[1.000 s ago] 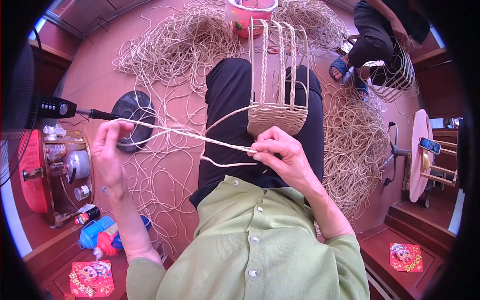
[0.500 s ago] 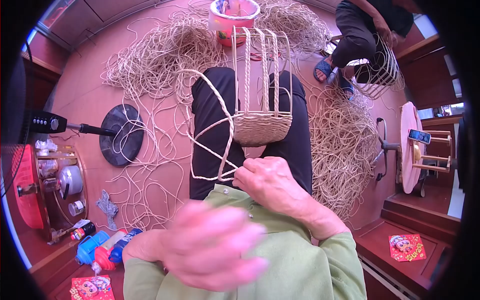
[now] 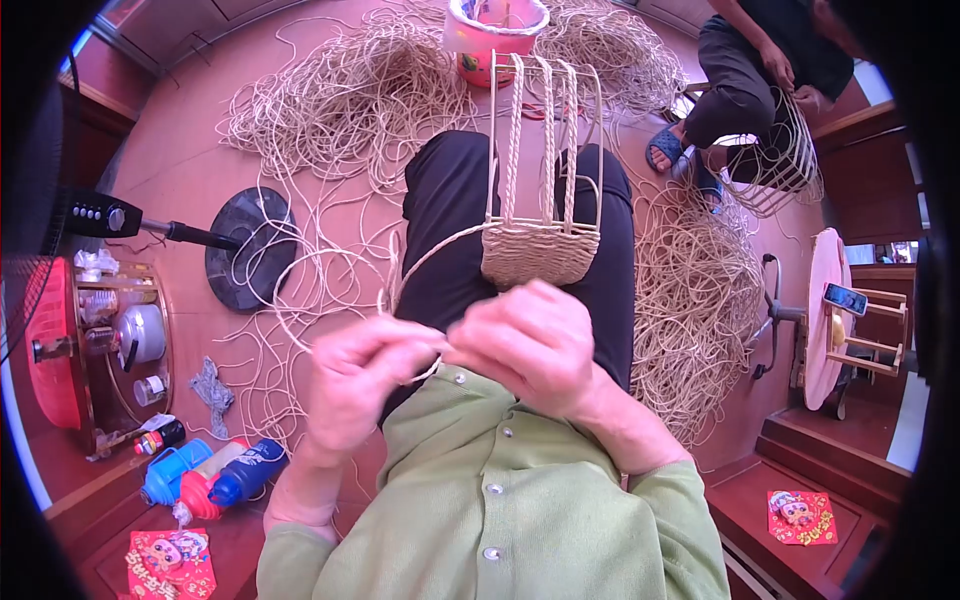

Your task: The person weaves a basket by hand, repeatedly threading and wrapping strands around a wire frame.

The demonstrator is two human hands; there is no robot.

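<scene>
Beige cord [image 3: 424,375]: pinched at the front of the shirt, lower centre of the frame; a strand runs up to the basket's left corner, and a loose loop hangs left of the hands.
Left hand [image 3: 358,388]: thumb and fingers closed narrow on the cord, apparently to steady it.
Right hand [image 3: 535,345]: fingers curled in, meeting the left fingertips; blur hides what they hold. Working so close probably gives fine control.
Basket [image 3: 540,255]: upper centre, woven base nearest the body, bare ribs pointing up the frame; set between the knees, likely so they brace it while both hands are busy.
Trousers [image 3: 440,195]: dark, either side of the basket.
Cord piles [image 3: 695,320]: on the floor at right and along the top, probably within reach for supply.
Bucket [image 3: 490,50]: pink, top centre, beyond the basket.
Co-worker [image 3: 735,75]: upper right, hands at another ribbed frame [image 3: 785,175].
</scene>
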